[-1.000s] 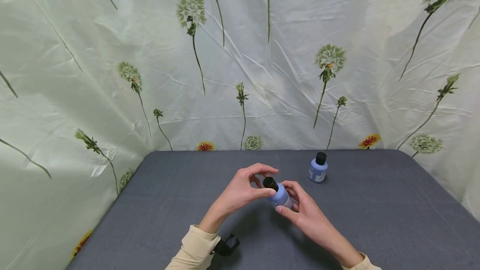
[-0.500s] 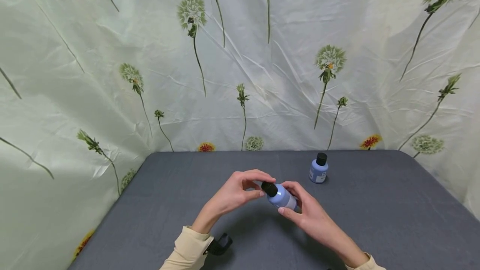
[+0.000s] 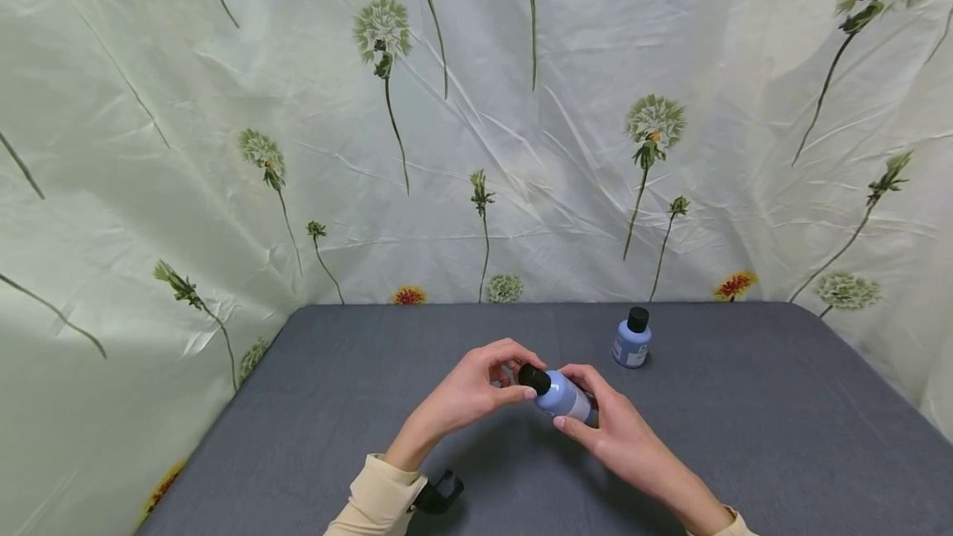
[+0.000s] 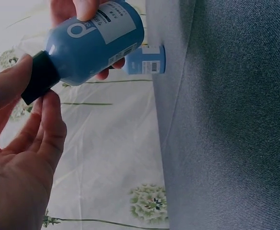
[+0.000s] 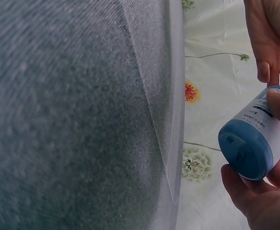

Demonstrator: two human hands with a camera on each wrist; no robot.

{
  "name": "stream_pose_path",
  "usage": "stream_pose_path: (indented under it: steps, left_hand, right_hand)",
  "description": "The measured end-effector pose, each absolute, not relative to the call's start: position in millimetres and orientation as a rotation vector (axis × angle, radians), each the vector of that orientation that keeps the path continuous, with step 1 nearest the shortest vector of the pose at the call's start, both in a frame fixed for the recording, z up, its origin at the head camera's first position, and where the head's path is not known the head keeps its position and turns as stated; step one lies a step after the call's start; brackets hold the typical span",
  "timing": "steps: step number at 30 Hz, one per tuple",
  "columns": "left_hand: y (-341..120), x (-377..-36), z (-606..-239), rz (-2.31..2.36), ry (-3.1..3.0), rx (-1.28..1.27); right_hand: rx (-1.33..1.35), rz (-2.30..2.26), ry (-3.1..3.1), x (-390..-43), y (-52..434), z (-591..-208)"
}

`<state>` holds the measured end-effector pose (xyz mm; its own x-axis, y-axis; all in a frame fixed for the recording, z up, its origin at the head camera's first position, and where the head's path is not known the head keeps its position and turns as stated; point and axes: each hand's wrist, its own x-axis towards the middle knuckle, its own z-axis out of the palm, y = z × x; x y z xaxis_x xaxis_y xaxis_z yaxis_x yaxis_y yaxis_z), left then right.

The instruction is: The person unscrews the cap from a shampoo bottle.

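Blue bottle [image 4: 94,40] (white "p" label)

Two bare forearms enter from the bottom edge, each in a long cream-coloured sleeve that ends at the wrist. The left sleeve [image 3: 375,499] shows a soft, slightly gathered cuff. Just past it a black strap [image 3: 438,493] with a small black mount wraps the wrist. Only a sliver of the right sleeve [image 3: 733,524] is visible. Both hands are ungloved, with short, plain fingernails.
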<state>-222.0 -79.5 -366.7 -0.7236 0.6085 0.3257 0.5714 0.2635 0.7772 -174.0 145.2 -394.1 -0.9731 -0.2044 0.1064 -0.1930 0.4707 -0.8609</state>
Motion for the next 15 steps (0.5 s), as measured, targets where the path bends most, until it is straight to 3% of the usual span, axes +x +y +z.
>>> stream_pose_path:
  steps: [15]
  left_hand:
    - [-79.3, -222.8, -370.3, 1.431, 2.533, 1.056]
  right_hand:
    - [-0.435, -1.484, 2.729, -175.0, 147.9, -397.4]
